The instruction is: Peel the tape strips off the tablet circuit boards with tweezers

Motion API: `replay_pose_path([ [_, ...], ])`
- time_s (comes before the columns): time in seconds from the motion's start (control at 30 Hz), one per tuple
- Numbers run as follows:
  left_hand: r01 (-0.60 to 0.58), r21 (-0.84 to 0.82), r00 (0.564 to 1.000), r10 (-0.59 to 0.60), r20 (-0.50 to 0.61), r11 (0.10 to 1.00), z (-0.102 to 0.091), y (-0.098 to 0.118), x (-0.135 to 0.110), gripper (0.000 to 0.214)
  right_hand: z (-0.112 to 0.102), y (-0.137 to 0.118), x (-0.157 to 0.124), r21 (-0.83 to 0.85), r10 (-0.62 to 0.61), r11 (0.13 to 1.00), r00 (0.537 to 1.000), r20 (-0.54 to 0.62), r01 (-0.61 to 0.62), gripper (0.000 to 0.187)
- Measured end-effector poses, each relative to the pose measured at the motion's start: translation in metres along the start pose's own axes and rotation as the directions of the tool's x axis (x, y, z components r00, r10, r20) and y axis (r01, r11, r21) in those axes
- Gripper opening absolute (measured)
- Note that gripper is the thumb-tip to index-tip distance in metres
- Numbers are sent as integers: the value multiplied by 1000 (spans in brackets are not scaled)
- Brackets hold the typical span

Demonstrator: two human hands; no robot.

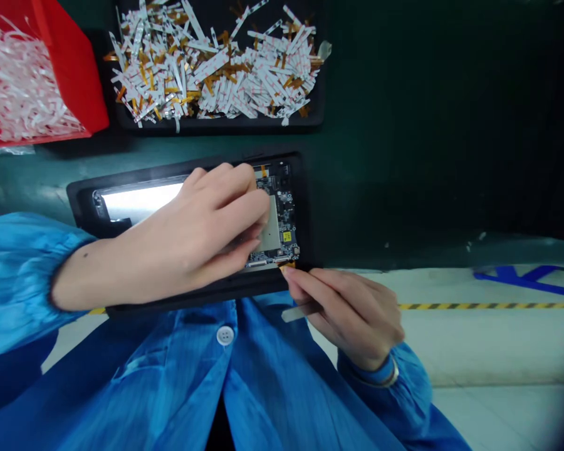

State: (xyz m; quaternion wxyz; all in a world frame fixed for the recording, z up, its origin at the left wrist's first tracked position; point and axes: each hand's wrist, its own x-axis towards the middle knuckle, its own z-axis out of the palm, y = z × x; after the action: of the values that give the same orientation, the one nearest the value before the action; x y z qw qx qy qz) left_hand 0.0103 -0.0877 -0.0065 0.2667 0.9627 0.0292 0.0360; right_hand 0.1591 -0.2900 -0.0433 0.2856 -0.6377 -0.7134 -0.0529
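An opened tablet (122, 200) lies in a black holder (82, 194) at the table's near edge, its circuit board (284, 225) exposed on the right side. My left hand (207, 232) rests on top of the tablet, fingers bent and pressing down beside the board. My right hand (348, 313) is closed in a pinch around a small white strip (298, 311), with its fingertips touching an orange flex cable tab (287, 265) at the board's lower corner.
A black tray (310, 119) heaped with white and orange flex strips (216, 59) stands behind the tablet. A red bin (75, 69) of white strips sits at the far left. The dark green table (427, 125) stretches right; floor with striped tape (489, 305) lies below.
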Motion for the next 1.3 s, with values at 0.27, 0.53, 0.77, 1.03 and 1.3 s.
replay_pose_path([
  [0.27,-115,119,993,116,-3,986,7,0,-15,13,-5,-3,10,-20,12,1000,999,44,-11,12],
  [0.53,-187,67,982,188,2,980,16,-5,-20,23,-6,-4,14,-39,-10,999,996,93,14,12],
  [0.77,-212,-29,977,213,12,977,23,-5,-17,31,-11,-2,21,-40,-73,996,978,194,82,9],
  [1.03,-352,137,936,349,46,926,20,-7,-12,28,-4,9,20,186,315,919,932,182,-347,16],
  [1.3,-492,412,866,481,138,767,10,-5,-6,31,-6,42,28,509,496,527,733,466,-681,48],
])
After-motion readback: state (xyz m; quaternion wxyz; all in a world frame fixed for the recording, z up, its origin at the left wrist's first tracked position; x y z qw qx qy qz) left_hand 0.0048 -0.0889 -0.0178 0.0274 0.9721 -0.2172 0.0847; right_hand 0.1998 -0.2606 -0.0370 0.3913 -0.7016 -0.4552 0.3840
